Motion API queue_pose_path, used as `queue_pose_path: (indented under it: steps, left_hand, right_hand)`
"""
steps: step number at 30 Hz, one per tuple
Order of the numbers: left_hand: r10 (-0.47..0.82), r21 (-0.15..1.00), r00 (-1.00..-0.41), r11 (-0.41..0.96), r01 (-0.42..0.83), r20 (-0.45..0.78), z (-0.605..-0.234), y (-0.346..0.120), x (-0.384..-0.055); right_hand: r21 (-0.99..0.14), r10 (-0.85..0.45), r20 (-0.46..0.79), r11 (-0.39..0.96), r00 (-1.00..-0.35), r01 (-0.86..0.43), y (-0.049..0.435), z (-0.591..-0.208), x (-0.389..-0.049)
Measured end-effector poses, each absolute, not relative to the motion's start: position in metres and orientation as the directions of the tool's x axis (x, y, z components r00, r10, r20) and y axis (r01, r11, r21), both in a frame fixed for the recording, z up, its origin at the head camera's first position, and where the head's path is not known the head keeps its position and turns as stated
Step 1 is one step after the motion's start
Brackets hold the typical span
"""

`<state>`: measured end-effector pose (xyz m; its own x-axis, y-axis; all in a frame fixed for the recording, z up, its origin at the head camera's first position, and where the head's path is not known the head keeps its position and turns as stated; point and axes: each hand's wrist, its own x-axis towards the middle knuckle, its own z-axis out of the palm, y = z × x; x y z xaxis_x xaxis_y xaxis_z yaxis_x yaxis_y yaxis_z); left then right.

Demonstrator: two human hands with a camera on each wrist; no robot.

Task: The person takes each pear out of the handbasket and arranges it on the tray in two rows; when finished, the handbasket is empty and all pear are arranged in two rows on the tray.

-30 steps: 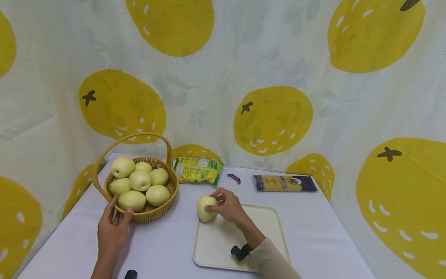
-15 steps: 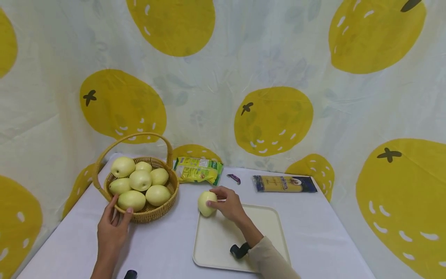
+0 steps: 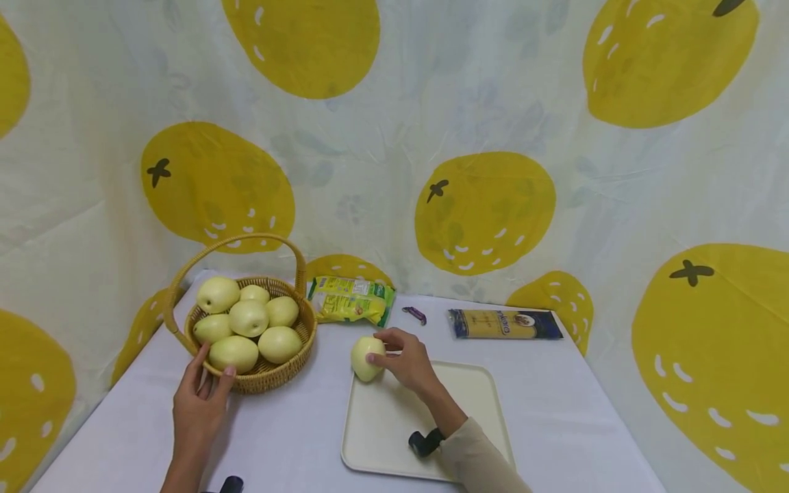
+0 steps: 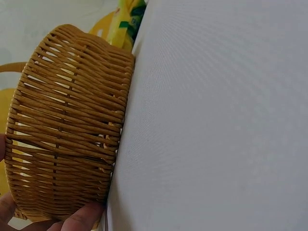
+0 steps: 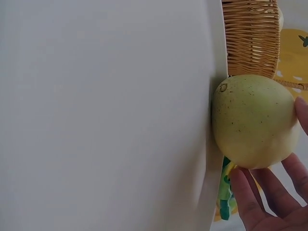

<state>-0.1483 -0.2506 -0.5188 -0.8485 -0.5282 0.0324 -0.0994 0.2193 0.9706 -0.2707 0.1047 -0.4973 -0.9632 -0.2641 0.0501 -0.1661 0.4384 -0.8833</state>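
In the head view, my right hand (image 3: 409, 359) pinches a pale yellow-green fruit (image 3: 364, 357), pear- or small-melon-like, at the far left corner of a cream tray (image 3: 376, 435). The right wrist view shows the fruit's speckled skin and round end scar, with fingertips along its side and lower face. It is right at the tray rim (image 5: 219, 43); whether its weight rests there I cannot tell. My left hand (image 3: 200, 407) holds the near left side of a wicker basket (image 3: 271, 376) with several like fruits (image 3: 248, 318). In the left wrist view, fingers (image 4: 84, 219) lie against the woven wall.
Behind the tray are a yellow-green packet (image 3: 351, 300), a small purple wrapped item (image 3: 415, 315) and a blue-and-yellow packet (image 3: 505, 324). A tall arched handle (image 3: 246, 237) rises over the basket. A fruit-print curtain (image 3: 357, 192) hangs behind the white-covered table (image 3: 290, 438).
My right hand has moved the fruit slightly away from me, toward the tray's far edge, mostly in the first half second. My left hand and the basket have not moved.
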Motion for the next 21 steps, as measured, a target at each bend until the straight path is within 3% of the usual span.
queue_pose_path:
  steps: [11,21]
  left_hand:
    - [-0.529,0.970,-0.848,0.216,-0.109,0.022,-0.517,-0.249,-0.148]
    - [-0.520,0.967,-0.854,0.226,-0.113,0.022,-0.520,-0.252,-0.148]
  right_hand:
    - [-0.878,-0.280,0.130,0.413,-0.951,-0.241,0.109,-0.493,-0.268]
    - [-0.864,-0.231,0.136,0.448,-0.964,-0.229,0.115,-0.486,-0.263]
